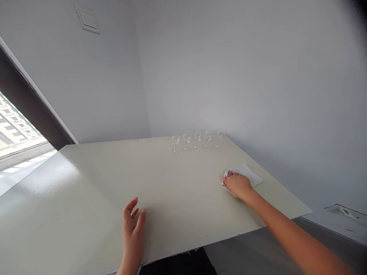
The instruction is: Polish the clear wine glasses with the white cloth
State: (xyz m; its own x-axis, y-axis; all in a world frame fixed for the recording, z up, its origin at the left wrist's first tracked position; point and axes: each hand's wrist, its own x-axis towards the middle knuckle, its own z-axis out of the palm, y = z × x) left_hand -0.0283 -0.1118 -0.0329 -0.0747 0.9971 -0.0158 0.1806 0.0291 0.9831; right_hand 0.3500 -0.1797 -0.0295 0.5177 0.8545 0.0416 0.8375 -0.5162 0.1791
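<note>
R hand (236, 184) has fingers bunched, gripping a white cloth (248, 170), which lies on the tbl (160, 172), on the near side of the 5 stemmed glasses (198, 135) & to their right. L hand (133, 226) is also nearside of the glasses, but well left, fingers loosely curved w/ a wide gap to the thumb.

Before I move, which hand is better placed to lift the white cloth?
Probably the right hand: its closed fingers are on the white cloth. The left hand is open, holds nothing, and is well to the left, apart from the cloth.
</note>
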